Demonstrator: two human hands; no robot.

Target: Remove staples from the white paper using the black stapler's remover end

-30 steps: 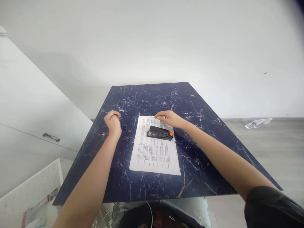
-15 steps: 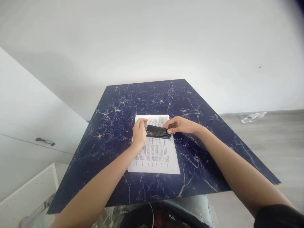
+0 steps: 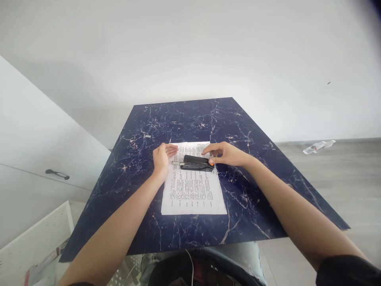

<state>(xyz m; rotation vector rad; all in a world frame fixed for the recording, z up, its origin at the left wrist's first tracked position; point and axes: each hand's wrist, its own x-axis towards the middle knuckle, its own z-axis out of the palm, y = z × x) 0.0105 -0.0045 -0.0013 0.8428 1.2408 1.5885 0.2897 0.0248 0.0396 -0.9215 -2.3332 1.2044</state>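
Observation:
A black stapler [image 3: 196, 163] with an orange button at its right end lies across printed sheets of paper [image 3: 193, 194]. From its left end a metal tray [image 3: 177, 163] sticks out. My right hand [image 3: 224, 154] has its thumb at the orange button, with the fingers curved along the far side of the stapler's right end. At the paper's left edge rests my left hand [image 3: 163, 159], fingers stretched out and apart from the tray, holding nothing. A small pale piece [image 3: 147, 136], too small to name, lies farther back on the table.
The dark blue marbled table [image 3: 184, 119] stands close to a white wall [image 3: 190, 59]. To the left is a white cabinet with a dark handle [image 3: 57, 174]. A clear plastic item [image 3: 319, 147] lies on the floor at right, and a white perforated basket [image 3: 38, 234] stands at lower left.
Both hands came in to the stapler, the right thumb onto the orange button. The metal tray has come out on the left, and my left hand has since moved back left.

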